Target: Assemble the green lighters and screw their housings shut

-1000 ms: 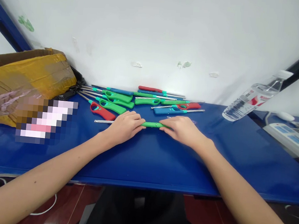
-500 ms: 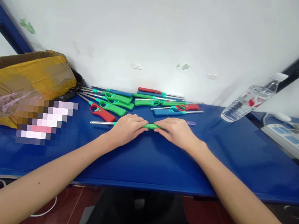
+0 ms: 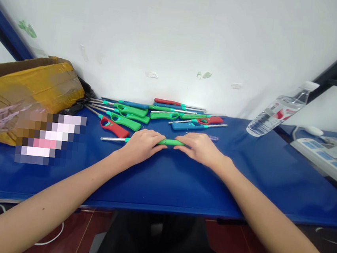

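Note:
Both of my hands grip one green long-nosed lighter (image 3: 170,142) that lies flat on the blue table (image 3: 163,181). My left hand (image 3: 141,144) is closed over its front part, and the metal nozzle (image 3: 112,139) sticks out to the left. My right hand (image 3: 200,148) is closed over the handle end. Only a short green stretch shows between the two hands. Just behind my right hand lies a small screwdriver (image 3: 212,138) with a clear purple handle.
A pile of several green, red and blue lighters (image 3: 158,112) lies against the white wall. A taped cardboard box (image 3: 26,89) stands at the left. A water bottle (image 3: 277,111) leans at the right, beside a power strip (image 3: 323,155).
My hands have drawn closer together along the green lighter, so less of it shows between them. The view has shifted slightly.

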The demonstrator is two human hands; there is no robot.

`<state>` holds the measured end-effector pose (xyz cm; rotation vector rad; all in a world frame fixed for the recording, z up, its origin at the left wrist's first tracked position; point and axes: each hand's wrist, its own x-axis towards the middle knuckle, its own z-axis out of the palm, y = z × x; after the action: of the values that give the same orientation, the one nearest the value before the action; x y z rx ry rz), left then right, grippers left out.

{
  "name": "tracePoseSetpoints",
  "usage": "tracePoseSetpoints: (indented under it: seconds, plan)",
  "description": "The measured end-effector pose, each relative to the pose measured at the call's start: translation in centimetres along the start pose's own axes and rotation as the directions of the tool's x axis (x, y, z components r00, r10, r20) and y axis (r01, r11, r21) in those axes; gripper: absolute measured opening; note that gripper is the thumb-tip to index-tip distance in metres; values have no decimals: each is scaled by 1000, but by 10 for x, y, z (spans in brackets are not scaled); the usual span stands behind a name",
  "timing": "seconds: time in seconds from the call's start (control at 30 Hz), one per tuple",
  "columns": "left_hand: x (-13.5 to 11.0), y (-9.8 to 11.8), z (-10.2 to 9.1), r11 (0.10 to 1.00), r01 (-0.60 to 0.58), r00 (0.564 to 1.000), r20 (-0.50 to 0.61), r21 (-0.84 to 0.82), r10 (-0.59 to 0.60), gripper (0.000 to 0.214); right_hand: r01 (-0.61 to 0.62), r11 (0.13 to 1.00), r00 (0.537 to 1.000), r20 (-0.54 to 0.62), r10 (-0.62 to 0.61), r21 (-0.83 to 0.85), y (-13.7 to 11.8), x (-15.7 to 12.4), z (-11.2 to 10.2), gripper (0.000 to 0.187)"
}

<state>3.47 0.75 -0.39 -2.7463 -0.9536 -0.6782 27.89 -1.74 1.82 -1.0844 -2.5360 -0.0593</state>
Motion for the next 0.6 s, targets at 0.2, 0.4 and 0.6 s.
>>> tracePoseSetpoints:
  seconds: [0.2,0.4,0.6]
  plan:
    - [-1,0,-2,999,-30,1000,-5,-39,30,19,-7,993,999,-37,11,118,4,1,5,24]
    - [0,4,-3,999,-32,999,5,-23,32,22,-60,975,998,40,53,215,1,1,-1,18]
    - [1,3,-5,1000,1,996,89,-7,-1,21,-127,958,992,54,117,259,-7,4,0,15]
